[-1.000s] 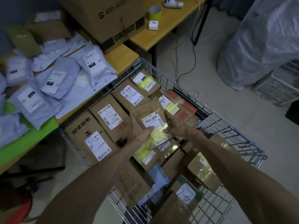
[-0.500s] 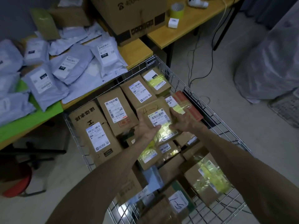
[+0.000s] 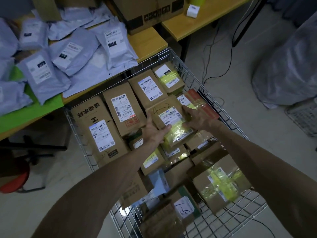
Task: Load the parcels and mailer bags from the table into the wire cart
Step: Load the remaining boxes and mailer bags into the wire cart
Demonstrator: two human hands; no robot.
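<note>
Parcel 4-2 (image 3: 169, 117), on wire cart (image 3: 147, 64) stack
Unmoved; left hand (image 3: 152, 133), right hand (image 3: 197, 119) still curled round its edges, unreleased

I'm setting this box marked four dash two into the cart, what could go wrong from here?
The 4-2 box in your left hand and right hand sits over uneven parcels; released, it may tilt or slide. The right hand is close to the red-taped parcel and might get pinched. The wire cart looks full, so the mailer bags may slip off.
</note>
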